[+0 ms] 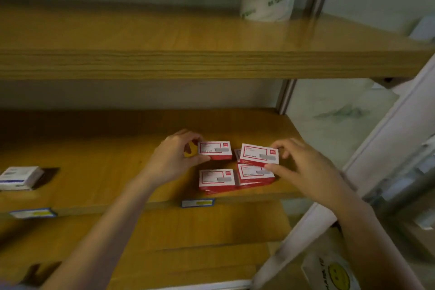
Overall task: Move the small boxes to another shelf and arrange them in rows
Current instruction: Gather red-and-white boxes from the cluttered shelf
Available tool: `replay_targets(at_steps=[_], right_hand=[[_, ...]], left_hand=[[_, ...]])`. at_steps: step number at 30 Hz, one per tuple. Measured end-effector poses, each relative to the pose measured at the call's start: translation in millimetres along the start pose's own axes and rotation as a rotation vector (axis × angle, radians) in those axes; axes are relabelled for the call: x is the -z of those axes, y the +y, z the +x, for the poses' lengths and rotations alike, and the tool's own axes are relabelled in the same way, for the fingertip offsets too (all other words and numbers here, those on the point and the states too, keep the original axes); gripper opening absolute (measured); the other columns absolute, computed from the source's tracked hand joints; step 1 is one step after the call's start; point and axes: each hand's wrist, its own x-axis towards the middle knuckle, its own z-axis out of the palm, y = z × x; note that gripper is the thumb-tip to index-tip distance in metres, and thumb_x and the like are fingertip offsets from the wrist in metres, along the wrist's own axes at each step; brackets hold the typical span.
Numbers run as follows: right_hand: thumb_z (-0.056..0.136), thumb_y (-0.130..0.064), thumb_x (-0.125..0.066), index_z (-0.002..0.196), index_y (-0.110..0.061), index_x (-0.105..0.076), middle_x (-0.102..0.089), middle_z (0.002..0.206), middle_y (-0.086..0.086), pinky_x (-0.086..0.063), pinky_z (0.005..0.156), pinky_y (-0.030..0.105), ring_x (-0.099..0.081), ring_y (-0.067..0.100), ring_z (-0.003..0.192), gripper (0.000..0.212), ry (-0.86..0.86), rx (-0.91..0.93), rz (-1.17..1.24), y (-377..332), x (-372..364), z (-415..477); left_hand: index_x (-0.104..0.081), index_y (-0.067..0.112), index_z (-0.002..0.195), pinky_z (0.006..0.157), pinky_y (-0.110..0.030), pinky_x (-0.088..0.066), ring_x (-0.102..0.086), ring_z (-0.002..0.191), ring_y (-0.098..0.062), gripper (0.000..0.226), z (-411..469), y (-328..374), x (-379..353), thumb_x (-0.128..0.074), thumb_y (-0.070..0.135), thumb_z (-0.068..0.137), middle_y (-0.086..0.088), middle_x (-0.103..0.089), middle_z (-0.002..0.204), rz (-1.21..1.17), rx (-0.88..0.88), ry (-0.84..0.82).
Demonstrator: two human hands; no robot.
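Centre of frame, on the middle wooden shelf (98,162): a cluster of red-and-white small boxes (217,179). Left hand (175,156) pinched on the upper-left box (214,150), thumb below, fingers above. Right hand (303,167) clamped on the raised right box (259,155), lifted slightly over those beneath. Far left, a blue-and-white box (20,178). Upper right, on the top shelf (188,63), a white-and-green package (268,2).

on the middle shelf (94,153), near its front right corner, the left hand (174,155) grips one red box (214,150); the right hand (303,167) grips another box (259,155) above stacked boxes (235,180).
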Motion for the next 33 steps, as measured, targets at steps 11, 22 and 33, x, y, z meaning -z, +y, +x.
replay_targets(at_steps=[11,22,33], right_hand=[[0.082,-0.046,-0.056,0.119,-0.032,-0.044,-0.050,0.124,-0.013,-0.045,0.091,0.030,-0.048,0.007,0.113,0.042,-0.066,0.081,-0.050,25,-10,44],[0.082,-0.048,-0.056,0.133,-0.031,-0.033,-0.038,0.140,-0.010,-0.037,0.101,0.035,-0.036,0.011,0.128,0.058,-0.173,0.112,-0.062,15,-15,49],[0.094,-0.042,-0.036,0.137,-0.034,-0.029,-0.033,0.141,-0.015,-0.027,0.102,0.028,-0.029,0.006,0.128,0.044,-0.208,0.529,-0.061,-83,-9,40]], left_hand=[[-0.060,0.020,0.108,0.058,-0.008,-0.038,-0.049,0.071,0.003,0.031,20,-10,-28,-0.066,0.032,0.080,0.006,-0.062,0.100,0.014,0.087,-0.220],[-0.063,0.016,0.109,0.067,-0.016,-0.034,-0.057,0.094,-0.011,0.023,-4,-6,-7,-0.049,0.024,0.092,0.003,-0.062,0.111,0.079,0.071,-0.061],[-0.056,0.023,0.117,0.084,-0.036,-0.047,-0.054,0.107,-0.018,0.028,-90,-21,48,-0.038,0.028,0.096,0.006,-0.057,0.117,0.290,0.220,0.105]])
